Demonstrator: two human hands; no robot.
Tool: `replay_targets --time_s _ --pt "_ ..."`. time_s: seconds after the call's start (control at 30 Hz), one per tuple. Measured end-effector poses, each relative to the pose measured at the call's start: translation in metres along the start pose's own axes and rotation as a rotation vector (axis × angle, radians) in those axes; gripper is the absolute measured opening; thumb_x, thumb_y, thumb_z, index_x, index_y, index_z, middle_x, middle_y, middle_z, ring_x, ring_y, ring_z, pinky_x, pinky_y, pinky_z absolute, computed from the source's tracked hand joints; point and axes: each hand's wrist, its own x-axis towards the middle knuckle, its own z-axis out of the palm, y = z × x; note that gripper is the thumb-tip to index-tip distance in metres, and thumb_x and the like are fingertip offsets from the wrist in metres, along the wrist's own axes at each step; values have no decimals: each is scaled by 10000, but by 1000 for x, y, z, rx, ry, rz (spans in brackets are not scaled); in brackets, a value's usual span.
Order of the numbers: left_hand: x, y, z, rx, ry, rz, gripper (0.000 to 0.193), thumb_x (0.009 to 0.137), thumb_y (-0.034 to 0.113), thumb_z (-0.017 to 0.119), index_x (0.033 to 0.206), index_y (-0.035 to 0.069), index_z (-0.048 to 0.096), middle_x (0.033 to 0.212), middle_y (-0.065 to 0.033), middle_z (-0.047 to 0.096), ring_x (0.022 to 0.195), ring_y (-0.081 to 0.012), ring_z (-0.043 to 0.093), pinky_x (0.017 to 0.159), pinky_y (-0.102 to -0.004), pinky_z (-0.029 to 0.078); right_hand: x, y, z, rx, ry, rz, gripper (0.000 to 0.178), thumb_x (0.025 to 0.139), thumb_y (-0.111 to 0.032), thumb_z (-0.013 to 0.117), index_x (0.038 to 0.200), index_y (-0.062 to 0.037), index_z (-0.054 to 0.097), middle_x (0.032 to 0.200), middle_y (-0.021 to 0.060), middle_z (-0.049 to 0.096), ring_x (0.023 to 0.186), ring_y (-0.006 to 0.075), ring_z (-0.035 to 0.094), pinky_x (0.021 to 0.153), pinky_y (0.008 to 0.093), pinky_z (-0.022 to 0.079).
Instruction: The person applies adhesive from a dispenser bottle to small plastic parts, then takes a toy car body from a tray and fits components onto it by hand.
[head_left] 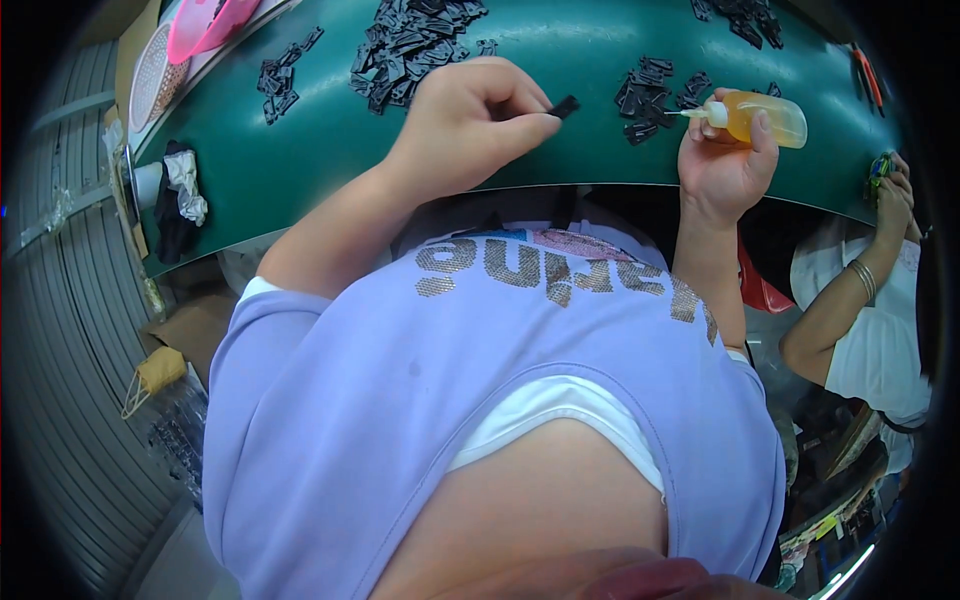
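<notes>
Between the thumb and forefinger of my left hand (470, 125) is pinched a small black plastic part (565, 107), held above the table. My right hand (728, 160) grips a clear squeeze bottle (768, 118) of amber liquid, tilted nearly level. Its thin nozzle (690, 113) points left, toward the held part but apart from it. Just beyond the nozzle lies a small group of black plastic parts (645, 90). A much larger heap of the same parts (410, 45) is behind my left hand.
The work surface is a green table (560, 160). More black parts (283, 75) lie at the left and others (745, 20) at the far right. Red-handled pliers (868, 78), a pink basket (205, 30) and crumpled cloths (182, 190) sit near the edges. A co-worker's hand (893, 190) holds something at the right.
</notes>
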Motion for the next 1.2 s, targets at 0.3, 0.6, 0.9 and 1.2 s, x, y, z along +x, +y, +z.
replay_targets --time_s 0.3,0.6,0.9,1.2 --pt "45 -5 35 -446 -200 -249 276 839 14 646 1114 -6 632 820 -28 595 682 -118 644 617 -243 550 -4 3 9 -32 33 -33 223 891 -210 572 1007 -19 573 858 165 648 595 188 583 534 319 476" --pt "50 -8 43 -559 -183 -344 286 877 23 620 1159 -24 622 837 -54 629 724 -136 675 677 -243 584 -12 6 26 -407 -124 -334 158 854 -45 618 995 -10 557 841 128 639 614 170 626 491 273 528" --pt "52 -11 42 -525 -231 -344 240 860 6 631 1076 -82 578 828 -98 629 710 -178 690 641 -252 591 -10 11 28 -508 -181 -380 136 833 -31 647 950 -1 584 841 104 642 595 139 618 482 239 513" --pt "52 -12 45 -476 -230 -338 216 851 -3 628 1044 -84 575 826 -106 626 706 -182 691 631 -256 591 -12 10 27 -586 -192 -404 152 831 -41 662 955 11 591 822 97 647 584 125 612 482 226 506"
